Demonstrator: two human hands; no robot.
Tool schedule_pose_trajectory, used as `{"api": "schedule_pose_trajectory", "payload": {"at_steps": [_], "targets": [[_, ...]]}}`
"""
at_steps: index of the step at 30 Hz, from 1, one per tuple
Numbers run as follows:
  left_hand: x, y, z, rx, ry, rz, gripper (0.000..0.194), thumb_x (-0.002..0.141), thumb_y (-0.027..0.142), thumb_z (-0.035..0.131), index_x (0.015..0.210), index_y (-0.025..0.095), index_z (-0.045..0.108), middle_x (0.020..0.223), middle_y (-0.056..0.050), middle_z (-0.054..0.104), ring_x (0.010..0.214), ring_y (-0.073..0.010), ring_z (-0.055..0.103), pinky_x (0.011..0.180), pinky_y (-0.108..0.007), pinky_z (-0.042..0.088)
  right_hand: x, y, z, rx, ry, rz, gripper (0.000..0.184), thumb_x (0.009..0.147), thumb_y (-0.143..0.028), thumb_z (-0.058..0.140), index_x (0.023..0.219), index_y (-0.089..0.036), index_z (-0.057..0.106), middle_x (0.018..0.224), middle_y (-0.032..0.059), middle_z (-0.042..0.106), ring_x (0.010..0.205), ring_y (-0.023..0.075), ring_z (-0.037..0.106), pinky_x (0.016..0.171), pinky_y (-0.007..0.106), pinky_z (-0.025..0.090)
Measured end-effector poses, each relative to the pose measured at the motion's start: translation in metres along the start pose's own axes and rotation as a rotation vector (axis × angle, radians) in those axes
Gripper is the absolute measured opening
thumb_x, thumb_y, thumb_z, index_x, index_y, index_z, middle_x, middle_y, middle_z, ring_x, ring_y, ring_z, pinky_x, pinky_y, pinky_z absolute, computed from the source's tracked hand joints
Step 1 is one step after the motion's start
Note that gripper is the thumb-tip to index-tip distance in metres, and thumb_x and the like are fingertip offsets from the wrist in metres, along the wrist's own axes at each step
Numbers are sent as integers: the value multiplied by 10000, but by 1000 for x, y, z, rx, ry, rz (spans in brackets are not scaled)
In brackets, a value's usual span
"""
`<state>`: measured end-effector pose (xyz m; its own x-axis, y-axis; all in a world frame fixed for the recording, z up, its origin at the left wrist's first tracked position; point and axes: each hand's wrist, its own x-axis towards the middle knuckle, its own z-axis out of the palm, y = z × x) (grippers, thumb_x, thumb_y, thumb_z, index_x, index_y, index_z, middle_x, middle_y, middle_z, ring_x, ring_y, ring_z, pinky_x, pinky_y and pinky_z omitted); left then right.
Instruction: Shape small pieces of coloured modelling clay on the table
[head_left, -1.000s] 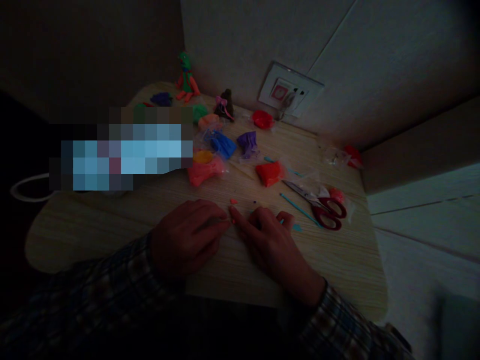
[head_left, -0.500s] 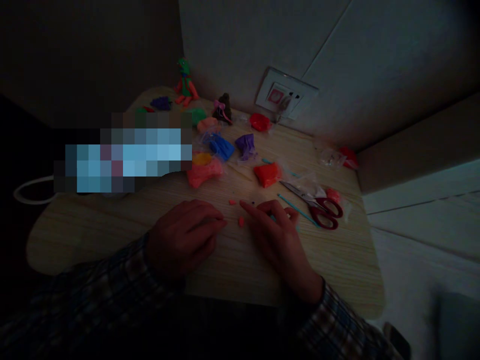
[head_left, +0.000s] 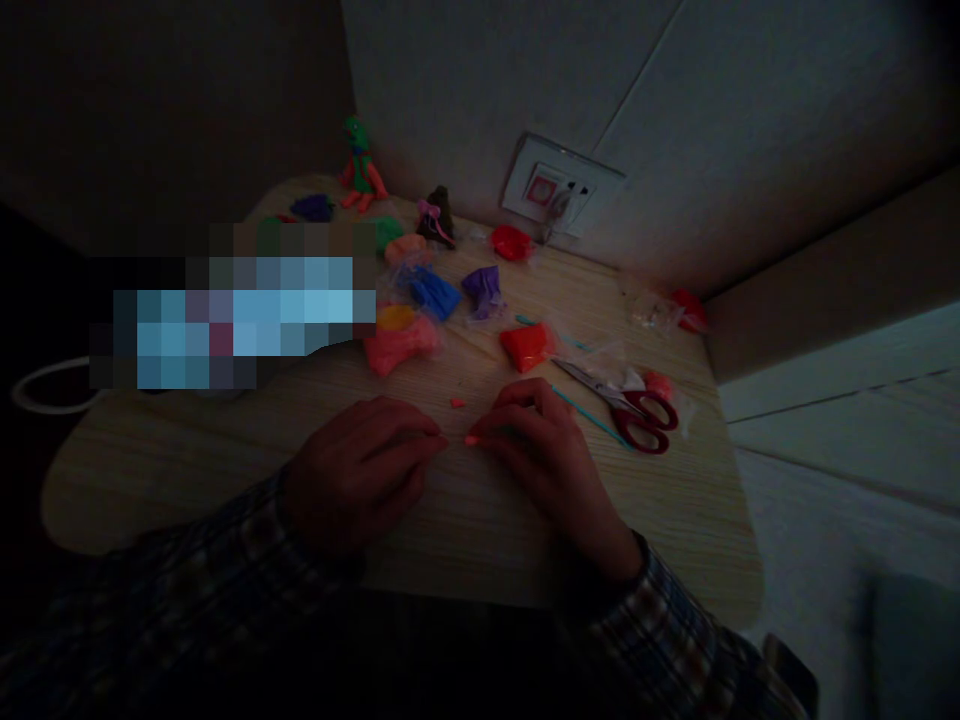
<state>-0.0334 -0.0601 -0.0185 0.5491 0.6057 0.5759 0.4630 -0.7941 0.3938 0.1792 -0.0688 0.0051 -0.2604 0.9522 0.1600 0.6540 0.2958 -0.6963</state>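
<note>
with fingertips (head_left: 486,427) of the right hand (head_left: 544,445) gripping the small orange piece (head_left: 470,440), just beside the closed left hand (head_left: 360,470), contents unclear, better to press softly and evenly.

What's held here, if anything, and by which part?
The right hand appears to pinch a coral piece by the end nearest it; whether the left hand holds anything can't be told.

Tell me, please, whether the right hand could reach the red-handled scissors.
Probably yes: only a turquoise stick shows between the right hand and the scissors, though that hand pinches coral clay.
</note>
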Motion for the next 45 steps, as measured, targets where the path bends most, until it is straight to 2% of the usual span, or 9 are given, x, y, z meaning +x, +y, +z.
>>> {"api": "schedule_pose_trajectory", "payload": {"at_steps": [6,11,20,28,33,38,45], "targets": [[10,4,-5,-182,26,-181,191,898,181,518,1056,203,623,1048,-26,631,930,-148,605,851,-275,507,3,-5,-6,623,12,107,117,833,-309,630,761,-229,674,815,-4,593,832,146,559,768,281,439],[29,7,-5,-341,36,-279,192,831,282,651,1002,196,646,965,-24,652,803,-138,605,678,-248,530,5,-4,1,891,-70,187,176,798,-380,666,708,-228,667,757,-18,608,761,136,572,726,275,447],[41,14,0,-678,17,-318,120,807,290,685,866,189,655,869,-28,640,823,-161,625,711,-286,533,4,-8,6,1027,-160,251,151,784,-360,688,713,-227,680,777,-28,605,812,134,556,788,272,417],[39,13,0,-633,27,-363,76,823,265,658,821,191,643,870,-29,633,833,-166,614,740,-307,533,3,-9,4,1047,-153,290,154,765,-384,700,760,-232,675,785,-26,614,815,140,581,779,279,451],[39,15,0,-606,55,-340,78,827,270,655,810,195,642,870,-26,629,809,-158,607,718,-299,524,5,-11,5,1053,-169,280,159,733,-378,727,745,-234,662,795,-25,624,819,149,596,777,294,472],[40,16,1,-667,42,-371,129,830,321,656,802,196,661,868,-33,629,790,-157,608,704,-296,533,7,-13,6,1035,-156,286,202,708,-403,740,674,-226,648,754,-26,612,773,146,590,764,308,475],[41,14,1,-806,64,-338,147,823,336,667,783,195,657,856,-13,616,816,-143,615,782,-310,526,7,-15,11,1014,-73,203,219,709,-381,750,616,-217,639,720,-39,585,754,120,569,736,268,444]]}}
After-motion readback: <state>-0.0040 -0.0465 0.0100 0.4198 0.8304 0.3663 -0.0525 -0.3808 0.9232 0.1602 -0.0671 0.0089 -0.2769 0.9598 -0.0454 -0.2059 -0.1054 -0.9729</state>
